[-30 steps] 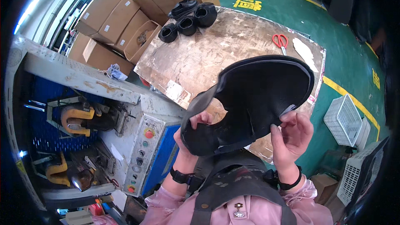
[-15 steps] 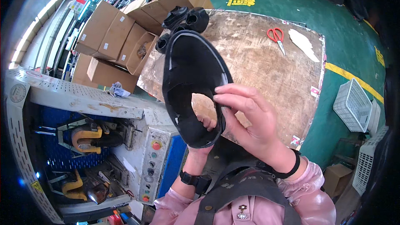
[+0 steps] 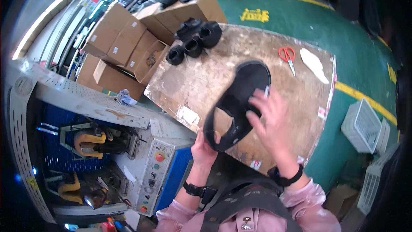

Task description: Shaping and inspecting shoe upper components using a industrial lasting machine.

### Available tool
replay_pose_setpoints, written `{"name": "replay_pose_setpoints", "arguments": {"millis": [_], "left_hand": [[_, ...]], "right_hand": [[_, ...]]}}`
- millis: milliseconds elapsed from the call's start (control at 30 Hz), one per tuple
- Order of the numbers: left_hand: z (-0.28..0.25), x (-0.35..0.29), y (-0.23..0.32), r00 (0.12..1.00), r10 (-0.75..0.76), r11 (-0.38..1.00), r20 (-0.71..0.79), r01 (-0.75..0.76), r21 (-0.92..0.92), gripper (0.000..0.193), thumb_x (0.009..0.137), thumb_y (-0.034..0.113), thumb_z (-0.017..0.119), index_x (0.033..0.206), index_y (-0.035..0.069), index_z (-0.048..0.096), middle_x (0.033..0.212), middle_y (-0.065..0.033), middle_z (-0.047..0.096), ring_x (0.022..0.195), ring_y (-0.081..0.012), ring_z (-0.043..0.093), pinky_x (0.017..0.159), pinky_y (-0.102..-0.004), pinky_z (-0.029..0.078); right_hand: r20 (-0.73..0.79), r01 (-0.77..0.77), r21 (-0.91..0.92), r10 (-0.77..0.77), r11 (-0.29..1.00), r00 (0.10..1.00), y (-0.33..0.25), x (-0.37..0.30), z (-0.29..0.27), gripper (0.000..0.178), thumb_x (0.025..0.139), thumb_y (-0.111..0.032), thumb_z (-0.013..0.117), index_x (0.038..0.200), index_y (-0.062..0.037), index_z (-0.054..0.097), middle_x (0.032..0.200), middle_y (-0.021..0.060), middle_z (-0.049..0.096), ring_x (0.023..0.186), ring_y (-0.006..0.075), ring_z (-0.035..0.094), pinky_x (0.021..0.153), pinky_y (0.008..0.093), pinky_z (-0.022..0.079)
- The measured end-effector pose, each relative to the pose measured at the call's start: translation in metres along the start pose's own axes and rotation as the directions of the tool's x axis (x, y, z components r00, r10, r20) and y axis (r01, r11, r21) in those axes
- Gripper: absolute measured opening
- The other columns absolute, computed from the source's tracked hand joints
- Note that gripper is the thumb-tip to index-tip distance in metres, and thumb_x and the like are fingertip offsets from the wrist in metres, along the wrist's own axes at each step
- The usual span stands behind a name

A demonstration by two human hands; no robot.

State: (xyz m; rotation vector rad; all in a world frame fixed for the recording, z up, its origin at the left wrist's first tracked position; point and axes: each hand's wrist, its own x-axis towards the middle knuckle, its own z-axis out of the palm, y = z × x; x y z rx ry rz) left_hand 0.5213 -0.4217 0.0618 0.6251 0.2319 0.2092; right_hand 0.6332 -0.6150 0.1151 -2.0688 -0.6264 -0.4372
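A black shoe upper (image 3: 245, 89) hangs tilted in front of me over the table, toe end pointing away. Through its oval opening the tabletop shows. My left hand (image 3: 204, 150) grips the heel end, thumb and fingers closed on the rim. Beside the upper's right edge is my right hand (image 3: 274, 124), somewhat blurred, fingers apart; whether the fingertips touch the upper I cannot tell. A small pale strip shows on the edge near those fingertips.
On the worn wooden table (image 3: 180, 83) lie red-handled scissors (image 3: 287, 58), a white flat piece (image 3: 314, 65) and several black shoe uppers (image 3: 193, 46). A machine with a button panel (image 3: 153, 176) stands left. Cardboard boxes (image 3: 116, 38) are behind; a white plastic crate (image 3: 362, 126) is at right.
The upper has moved right and turned, its toe end now leaning to the right. My right hand has let go of the edge it pinched. My left hand now shows at the heel end.
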Motion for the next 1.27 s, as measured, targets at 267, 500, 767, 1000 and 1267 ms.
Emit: {"name": "replay_pose_setpoints", "arguments": {"millis": [267,500,767,1000,1267], "left_hand": [[-0.033,0.003,-0.034,0.999,0.031,0.817,-0.013,-0.018,0.577,0.017,0.094,0.019,0.051,0.104,0.007,0.056,0.086,0.0079,0.05,0.079,-0.0023,0.045,0.073,-0.0184,0.036],[-0.047,0.012,-0.045,0.981,0.112,0.562,0.158,-0.193,0.804,0.021,0.093,0.02,0.053,0.103,0.002,0.056,0.087,0.0015,0.055,0.083,-0.0059,0.049,0.075,-0.0238,0.043],[-0.025,0.006,-0.039,0.888,0.317,0.013,0.332,-0.354,0.935,0.019,0.085,0.019,0.058,0.098,0.005,0.06,0.086,-0.0145,0.058,0.084,-0.032,0.056,0.074,-0.0378,0.044],[-0.039,-0.001,-0.035,0.88,0.311,0.022,0.36,-0.385,0.923,0.018,0.085,0.017,0.058,0.097,0.004,0.06,0.084,-0.0137,0.058,0.083,-0.0313,0.056,0.074,-0.0377,0.044],[-0.034,-0.004,-0.02,0.852,0.224,-0.244,0.474,-0.422,0.873,0.016,0.083,0.016,0.061,0.097,0.007,0.062,0.083,-0.0112,0.059,0.083,-0.0271,0.057,0.073,-0.0347,0.041]], "right_hand": [[0.661,-0.74,0.672,0.452,0.0,0.6,0.031,-0.075,0.074,0.011,0.087,-0.019,0.061,0.081,-0.0102,0.058,0.068,-0.0037,0.049,0.056,0.0081,0.044,0.052,0.0229,0.036],[0.727,-0.674,0.683,0.355,-0.282,0.588,0.037,-0.074,0.083,0.023,0.084,-0.006,0.061,0.106,-0.005,0.055,0.097,0.0071,0.064,0.084,0.0188,0.063,0.072,0.0312,0.053],[0.711,-0.552,0.701,0.391,-0.451,0.584,0.063,-0.094,0.114,0.031,0.083,-0.003,0.06,0.113,-0.0064,0.053,0.106,0.0089,0.062,0.094,0.0221,0.063,0.082,0.0355,0.053],[0.793,-0.704,0.608,0.225,-0.368,0.567,0.071,-0.095,0.107,0.028,0.082,-0.005,0.063,0.109,-0.0045,0.057,0.104,0.0084,0.064,0.091,0.0214,0.063,0.079,0.0355,0.053],[0.73,-0.813,0.579,0.489,-0.07,0.477,0.079,-0.101,0.124,0.016,0.081,-0.006,0.067,0.096,-0.0013,0.063,0.089,0.0062,0.067,0.082,0.0186,0.065,0.073,0.0319,0.055]]}}
